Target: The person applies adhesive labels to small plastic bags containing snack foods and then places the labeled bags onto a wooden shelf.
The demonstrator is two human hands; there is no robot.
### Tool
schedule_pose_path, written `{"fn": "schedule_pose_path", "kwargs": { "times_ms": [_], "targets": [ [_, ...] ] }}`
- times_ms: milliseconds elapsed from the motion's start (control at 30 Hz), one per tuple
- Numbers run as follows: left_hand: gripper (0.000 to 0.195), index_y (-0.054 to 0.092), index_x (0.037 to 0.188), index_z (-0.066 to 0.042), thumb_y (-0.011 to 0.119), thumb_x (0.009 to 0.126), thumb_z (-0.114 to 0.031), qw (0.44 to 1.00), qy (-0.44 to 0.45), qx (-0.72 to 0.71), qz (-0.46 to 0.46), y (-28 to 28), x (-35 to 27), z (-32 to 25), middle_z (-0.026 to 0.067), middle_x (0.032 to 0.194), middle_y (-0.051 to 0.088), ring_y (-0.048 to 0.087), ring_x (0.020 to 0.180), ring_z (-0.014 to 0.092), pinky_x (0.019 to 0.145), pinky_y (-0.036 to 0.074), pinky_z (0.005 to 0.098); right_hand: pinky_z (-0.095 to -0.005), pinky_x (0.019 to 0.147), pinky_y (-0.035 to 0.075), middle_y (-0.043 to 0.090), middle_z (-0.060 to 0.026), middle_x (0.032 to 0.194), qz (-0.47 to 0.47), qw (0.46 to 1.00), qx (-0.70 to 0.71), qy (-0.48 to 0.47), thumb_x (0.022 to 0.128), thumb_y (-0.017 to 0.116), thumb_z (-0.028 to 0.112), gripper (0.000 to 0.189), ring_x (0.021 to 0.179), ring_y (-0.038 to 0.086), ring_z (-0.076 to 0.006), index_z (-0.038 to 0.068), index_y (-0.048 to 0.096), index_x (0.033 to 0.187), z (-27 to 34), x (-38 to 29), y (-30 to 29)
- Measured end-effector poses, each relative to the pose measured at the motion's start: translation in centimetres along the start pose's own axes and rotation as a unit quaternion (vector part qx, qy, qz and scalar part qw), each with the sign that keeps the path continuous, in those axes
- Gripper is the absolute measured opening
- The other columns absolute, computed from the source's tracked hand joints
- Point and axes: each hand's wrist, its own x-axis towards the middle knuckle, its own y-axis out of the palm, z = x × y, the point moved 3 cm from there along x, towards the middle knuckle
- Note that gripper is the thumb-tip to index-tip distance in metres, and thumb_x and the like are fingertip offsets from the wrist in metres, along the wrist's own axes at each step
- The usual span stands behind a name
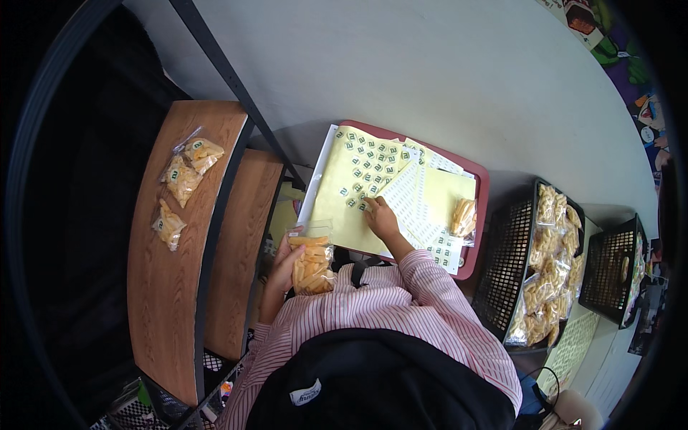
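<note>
My left hand holds an upright clear plastic bag of pale snack sticks in front of my striped shirt. My right hand touches a yellow sheet of round stickers with its fingertips, at the lower edge of the sticker rows; whether a sticker is on a finger cannot be told. The sheet lies on a red tray, partly under white printed label sheets. Another snack bag lies at the tray's right side.
Several stickered snack bags lie on a wooden shelf at the left, above a lower shelf. At the right stands a black plastic crate full of snack bags, with another black crate beyond it. A dark metal post rises behind the shelves.
</note>
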Motion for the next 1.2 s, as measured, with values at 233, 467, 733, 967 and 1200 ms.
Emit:
{"fn": "schedule_pose_path", "kwargs": {
  "times_ms": [233,467,733,967,1200],
  "targets": [
    [0.041,0.033,0.121,-0.005,0.044,0.082,0.001,1.0,0.009,-0.003,-0.016,-0.4,0.1,-0.3,0.0112,0.112,0.045,0.049,0.1,0.018,0.084,0.043,0.0288,-0.0381,0.064,0.048,0.054,-0.0102,0.087,0.04,0.997,-0.071,-0.013,0.072,0.056,0.014,0.022,0.071,0.057,-0.0289,0.008,0.058,0.094,-0.2,0.8,0.8],
    [0.039,0.034,0.12,-0.004,0.044,0.082,0.0,1.0,0.007,-0.005,-0.022,-0.7,0.5,-0.3,0.011,0.111,0.046,0.049,0.099,0.018,0.083,0.043,0.0287,-0.039,0.06,0.047,0.054,-0.0134,0.081,0.02,0.997,-0.077,-0.006,0.075,0.053,0.011,0.008,0.068,0.056,-0.0309,0.004,0.054,0.079,-0.1,0.9,1.5],
    [0.04,0.034,0.121,-0.004,0.043,0.083,0.0,1.0,-0.001,-0.028,-0.006,-0.8,0.8,0.3,0.0116,0.111,0.046,0.049,0.1,0.018,0.084,0.042,0.0288,-0.0416,0.058,0.046,0.054,-0.0165,0.076,0.017,0.996,-0.083,-0.018,0.077,0.051,0.012,0.011,0.064,0.056,-0.0335,0.001,0.05,0.076,-0.6,0.2,2.2],
    [0.039,0.035,0.12,-0.004,0.043,0.083,-0.001,1.0,0.008,-0.018,-0.013,-0.6,1.2,0.7,0.0115,0.112,0.046,0.049,0.1,0.019,0.085,0.042,0.0286,-0.0425,0.059,0.046,0.055,-0.019,0.078,0.042,0.997,-0.06,0.002,0.078,0.049,0.012,0.012,0.065,0.056,-0.0352,0.0,0.047,0.079,0.0,-0.3,1.6],
    [0.039,0.031,0.122,-0.006,0.038,0.084,-0.005,0.999,0.024,0.023,-0.01,-0.5,1.5,0.9,0.0183,0.111,0.047,0.053,0.098,0.027,0.081,0.048,0.0374,-0.0435,0.06,0.046,0.056,-0.021,0.079,0.076,0.994,-0.075,0.026,0.08,0.045,0.012,0.013,0.066,0.057,-0.0362,0.0,0.046,0.081,0.1,-0.3,2.1]
  ]
}}
